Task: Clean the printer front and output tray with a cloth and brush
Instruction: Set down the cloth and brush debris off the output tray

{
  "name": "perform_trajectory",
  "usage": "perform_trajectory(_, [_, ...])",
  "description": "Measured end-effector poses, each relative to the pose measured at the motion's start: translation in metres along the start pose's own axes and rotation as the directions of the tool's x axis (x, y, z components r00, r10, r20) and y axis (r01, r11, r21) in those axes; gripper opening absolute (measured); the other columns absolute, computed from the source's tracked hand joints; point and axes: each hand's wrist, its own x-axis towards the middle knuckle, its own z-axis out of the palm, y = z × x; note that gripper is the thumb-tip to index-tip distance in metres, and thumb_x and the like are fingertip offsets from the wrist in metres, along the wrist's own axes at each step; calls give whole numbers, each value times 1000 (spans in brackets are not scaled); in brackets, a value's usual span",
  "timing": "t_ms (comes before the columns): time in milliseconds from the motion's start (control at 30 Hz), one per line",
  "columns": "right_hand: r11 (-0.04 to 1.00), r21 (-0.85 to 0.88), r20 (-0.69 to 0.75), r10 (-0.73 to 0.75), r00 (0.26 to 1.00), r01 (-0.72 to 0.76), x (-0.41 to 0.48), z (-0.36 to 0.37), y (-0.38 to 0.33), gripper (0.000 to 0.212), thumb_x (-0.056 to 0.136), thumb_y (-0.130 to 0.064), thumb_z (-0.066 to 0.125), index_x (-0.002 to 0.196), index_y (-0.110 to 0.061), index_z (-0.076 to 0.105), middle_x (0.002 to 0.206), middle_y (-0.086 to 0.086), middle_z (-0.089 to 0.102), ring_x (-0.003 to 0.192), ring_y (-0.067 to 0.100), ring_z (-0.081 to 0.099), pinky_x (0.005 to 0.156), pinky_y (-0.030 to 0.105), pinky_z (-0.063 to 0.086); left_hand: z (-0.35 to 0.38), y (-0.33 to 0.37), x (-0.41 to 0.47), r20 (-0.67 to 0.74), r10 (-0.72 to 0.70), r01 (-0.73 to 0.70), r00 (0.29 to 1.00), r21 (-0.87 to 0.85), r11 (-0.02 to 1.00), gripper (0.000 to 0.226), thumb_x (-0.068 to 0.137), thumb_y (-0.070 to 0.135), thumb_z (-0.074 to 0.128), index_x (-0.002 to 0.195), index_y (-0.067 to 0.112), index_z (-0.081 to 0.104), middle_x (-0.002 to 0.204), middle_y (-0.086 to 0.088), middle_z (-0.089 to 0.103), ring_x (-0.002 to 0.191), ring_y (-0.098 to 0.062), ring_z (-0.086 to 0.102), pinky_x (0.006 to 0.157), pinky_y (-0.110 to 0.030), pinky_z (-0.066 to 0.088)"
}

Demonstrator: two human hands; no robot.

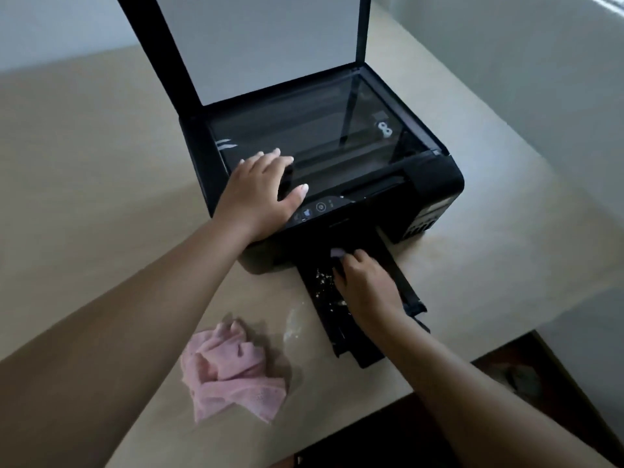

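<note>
Pink cloth point(229, 369) lies on beige table point(101, 163); left hand point(261, 194) spread on printer point(435, 177), right hand point(361, 282) seemingly pinching brush point(337, 253).

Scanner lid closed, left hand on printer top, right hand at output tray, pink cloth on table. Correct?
No. Head view shows the scanner lid raised, not closed. The rest holds: left hand on the printer top, right hand at the output tray, pink cloth on the table.

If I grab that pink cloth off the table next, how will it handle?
Probably floppy: the pink cloth lies crumpled in soft folds, so it should drape when lifted. Likely light, as its edges look thin. Pushed along the table, it would probably bunch up rather than slide.
</note>
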Motion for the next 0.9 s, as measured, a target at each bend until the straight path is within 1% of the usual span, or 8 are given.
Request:
perform_trajectory(167, [940, 340, 95, -13, 995, -21, -13, 12, -37, 28, 95, -31, 56, 91, -5, 64, 89, 10, 61, 78, 30, 61, 66, 44, 51, 7, 1, 2, -53, 3, 0, 999, 67, 998, 63, 91, 61, 39, 143, 28, 40, 158, -2, 30, 145, -23, 21, 119, -44, 14])
perform_trajectory(267, [860, 423, 101, 267, 958, -285, 3, 1, -11, 30, 95, -32, 56, 72, -13, 53, 67, -1, 52, 56, 12, 48, 46, 23, 34, 7, 2, 3, -66, 20, -15, 998, 78, 997, 61, 91, 60, 40, 142, 27, 42, 157, -3, 32, 145, -24, 23, 118, -45, 16])
perform_trajectory(400, [798, 393, -66, 521, 851, -457, 27, -32, 43, 29, 95, -29, 55, 72, -12, 50, 66, 0, 50, 61, 19, 49, 49, 29, 31, 8, 3, 3, -80, 18, -12, 997, 84, 996, 61, 90, 60, 42, 141, 27, 43, 156, -2, 33, 144, -24, 24, 117, -46, 18])
perform_trajectory(467, [867, 265, -124, 465, 877, -422, 29, -35, 51, 27, 95, -27, 56, 78, -6, 56, 79, 10, 57, 74, 32, 56, 59, 33, 37, 8, 3, 3, -85, 14, -7, 996, 86, 996, 61, 90, 62, 42, 140, 27, 43, 156, -2, 34, 143, -23, 25, 116, -46, 18])
perform_trajectory(567, [963, -22, 0, 270, 963, -270, 20, -20, 33, 24, 96, -20, 53, 108, -1, 61, 107, 19, 60, 97, 38, 60, 74, 40, 46, 9, 2, 4, -88, 17, -9, 996, 87, 996, 62, 89, 62, 42, 140, 28, 43, 156, -1, 34, 143, -23, 25, 116, -45, 19])
perform_trajectory(667, [996, -41, 42, 76, 996, -74, -2, 1, -7, 32, 98, -22, 49, 126, -8, 58, 113, 13, 62, 103, 34, 61, 77, 41, 52, 9, 2, 4, -93, 12, -5, 996, 73, 997, 62, 88, 63, 43, 140, 28, 43, 155, 0, 34, 142, -22, 26, 115, -45, 20])
perform_trajectory(767, [982, 188, 38, 22, 999, -29, -18, 16, -37, 22, 95, -27, 54, 104, -11, 67, 96, 9, 66, 87, 30, 63, 69, 37, 51, 8, 2, 4, -92, 10, -4, 996, 66, 998, 62, 88, 63, 43, 139, 28, 44, 155, 0, 35, 142, -22, 26, 114, -44, 20])
perform_trajectory(900, [844, 442, 116, 282, 952, -304, -5, 10, -13, 36, 91, -31, 62, 63, -14, 47, 54, -2, 45, 47, 9, 39, 46, 30, 28, 9, 2, 4, -89, 12, -6, 996, 68, 998, 62, 87, 63, 43, 139, 28, 44, 154, 0, 35, 141, -23, 27, 113, -44, 20])
